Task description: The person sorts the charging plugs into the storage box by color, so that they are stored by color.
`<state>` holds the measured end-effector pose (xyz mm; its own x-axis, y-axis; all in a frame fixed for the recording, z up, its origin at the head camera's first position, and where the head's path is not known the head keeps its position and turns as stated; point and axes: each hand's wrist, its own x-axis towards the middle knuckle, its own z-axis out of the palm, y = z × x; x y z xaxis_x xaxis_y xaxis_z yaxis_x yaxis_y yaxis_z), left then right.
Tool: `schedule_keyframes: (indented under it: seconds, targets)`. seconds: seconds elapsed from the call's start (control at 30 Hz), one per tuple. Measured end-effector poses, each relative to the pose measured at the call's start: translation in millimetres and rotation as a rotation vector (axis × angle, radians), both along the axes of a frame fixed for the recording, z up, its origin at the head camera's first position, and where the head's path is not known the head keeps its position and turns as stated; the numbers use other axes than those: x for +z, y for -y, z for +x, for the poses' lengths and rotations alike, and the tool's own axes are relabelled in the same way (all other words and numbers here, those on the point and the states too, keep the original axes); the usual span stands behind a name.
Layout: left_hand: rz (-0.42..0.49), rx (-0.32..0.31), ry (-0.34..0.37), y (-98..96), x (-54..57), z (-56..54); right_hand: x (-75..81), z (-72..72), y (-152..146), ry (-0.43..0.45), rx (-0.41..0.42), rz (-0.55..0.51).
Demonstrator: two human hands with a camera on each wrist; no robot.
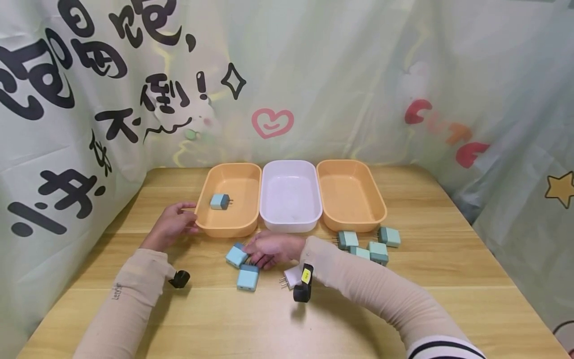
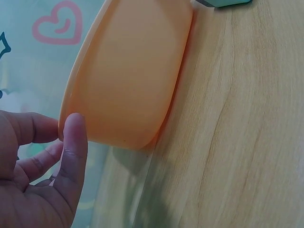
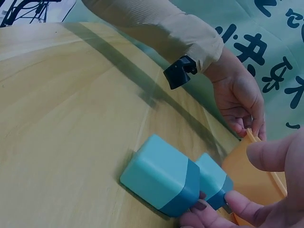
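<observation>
My left hand pinches the rim of the left orange tray at its near left corner, with thumb and fingers on either side of the rim in the left wrist view. Inside that tray lies one blue plug-in charger with a dark prong end. My right hand is at two more blue chargers, the farther one and the nearer one. In the right wrist view its fingertips are right at the chargers' dark ends, while another digit stays apart above.
A white tray stands in the middle, beside a right orange tray. Several green chargers lie in front of the right tray. A white charger sits partly under my right wrist. Behind the table hangs a printed curtain.
</observation>
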<state>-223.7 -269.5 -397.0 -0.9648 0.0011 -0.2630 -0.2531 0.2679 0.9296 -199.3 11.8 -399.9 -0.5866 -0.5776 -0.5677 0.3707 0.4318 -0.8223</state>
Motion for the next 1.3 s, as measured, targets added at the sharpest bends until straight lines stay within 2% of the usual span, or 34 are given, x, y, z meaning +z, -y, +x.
schedule_keyframes:
  seconds: [0.27,0.43,0.7,0.9,1.07,1.3]
  targets:
    - [-0.018,0.009,0.016,-0.5,-0.7,-1.3,3.6,-0.3,-0.9,0.044,-0.011,-0.018]
    - [-0.033,0.007,0.018,-0.1,-0.7,-1.0,4.7,-0.2,0.1,0.041,-0.012,-0.005]
    - [-0.031,0.021,0.028,-3.1,0.5,-0.8,0.5,4.2,1.8,0.053,-0.011,-0.025]
    - [-0.042,0.03,0.026,-3.6,1.2,-1.0,-5.1,5.8,1.5,0.005,0.031,-0.044]
    - [-0.04,0.021,0.02,-2.1,0.0,-1.4,-6.4,8.9,2.4,-0.048,0.118,-0.056]
    - [-0.043,0.018,0.017,-2.3,-0.8,-1.2,-2.6,13.0,3.4,-0.07,0.169,-0.011]
